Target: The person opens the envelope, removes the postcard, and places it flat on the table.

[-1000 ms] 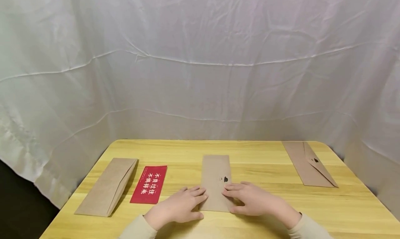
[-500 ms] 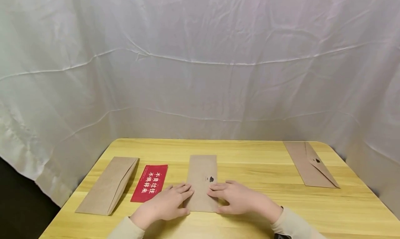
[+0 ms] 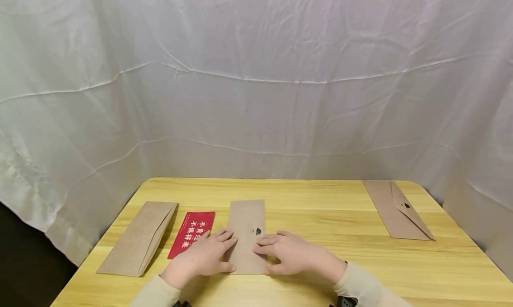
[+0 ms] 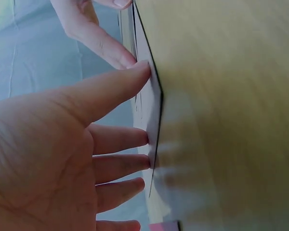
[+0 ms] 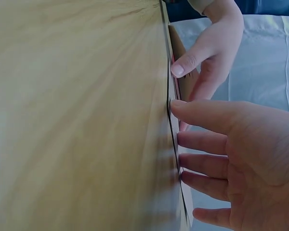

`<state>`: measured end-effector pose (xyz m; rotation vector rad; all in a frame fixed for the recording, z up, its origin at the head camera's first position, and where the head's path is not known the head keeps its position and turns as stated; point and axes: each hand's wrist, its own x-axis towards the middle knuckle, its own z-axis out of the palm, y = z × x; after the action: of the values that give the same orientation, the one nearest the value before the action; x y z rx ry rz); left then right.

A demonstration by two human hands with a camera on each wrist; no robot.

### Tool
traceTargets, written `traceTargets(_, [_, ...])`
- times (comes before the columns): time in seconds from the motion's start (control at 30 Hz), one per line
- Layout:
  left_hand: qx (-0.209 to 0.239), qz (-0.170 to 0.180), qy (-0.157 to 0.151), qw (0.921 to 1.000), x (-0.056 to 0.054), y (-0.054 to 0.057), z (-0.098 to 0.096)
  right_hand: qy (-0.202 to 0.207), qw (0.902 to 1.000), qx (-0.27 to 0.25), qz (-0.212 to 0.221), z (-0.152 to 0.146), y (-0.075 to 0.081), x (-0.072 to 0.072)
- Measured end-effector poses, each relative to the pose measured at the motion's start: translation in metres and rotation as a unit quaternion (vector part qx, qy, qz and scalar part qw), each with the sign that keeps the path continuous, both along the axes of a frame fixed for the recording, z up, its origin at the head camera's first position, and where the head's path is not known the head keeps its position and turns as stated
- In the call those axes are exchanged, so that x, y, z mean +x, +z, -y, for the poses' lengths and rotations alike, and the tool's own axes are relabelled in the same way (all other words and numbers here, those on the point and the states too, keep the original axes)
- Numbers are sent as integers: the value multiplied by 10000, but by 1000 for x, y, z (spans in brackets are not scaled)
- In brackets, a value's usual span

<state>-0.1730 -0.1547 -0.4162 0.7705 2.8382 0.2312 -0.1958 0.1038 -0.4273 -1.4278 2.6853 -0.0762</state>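
A brown paper envelope (image 3: 247,227) with a small black hat print lies flat on the table, its long sides running away from me. Fingers of my left hand (image 3: 205,255) rest on its left edge, and those of my right hand (image 3: 289,254) touch its right edge. In the left wrist view the thumb and fingers of my left hand (image 4: 82,139) are extended against the paper. The right wrist view shows my right hand (image 5: 221,154) with spread, extended fingers. My left hand partly covers a red card (image 3: 195,229) with white characters.
Another brown envelope (image 3: 134,242) lies at the left, its long right side slightly raised. At the far right lies a brown envelope (image 3: 390,213) with its pointed flap down. Pale cloth (image 3: 256,111) hangs behind the wooden table (image 3: 328,204).
Both hands have slid the middle envelope leftward across the table, toward the red card. My left hand now overlaps the card's lower right part. The outer envelopes stay in place.
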Motion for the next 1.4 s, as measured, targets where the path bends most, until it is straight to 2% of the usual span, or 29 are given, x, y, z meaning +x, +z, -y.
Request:
traceTargets(0.2, [-58, 74, 23, 10000, -2, 3, 6, 12, 10000, 50, 73, 9, 1, 1])
traceTargets(0.57, [59, 116, 149, 9998, 0, 4, 19, 94, 9998, 169, -79, 27, 0, 3])
traceTargets(0.93, [276, 111, 31, 9996, 4, 0, 32, 110, 9986, 418, -294, 40, 6, 13])
traceTargets(1.1, [315, 92, -6, 9995, 6, 0, 35, 151, 9968, 543, -571, 43, 6, 18])
traceTargets(1.23, [307, 84, -9, 9995, 6, -1, 37, 172, 9968, 558, -539, 44, 6, 19])
traceTargets(1.4, [306, 141, -12, 9994, 5, -2, 38, 384, 9964, 459, -606, 46, 7, 17])
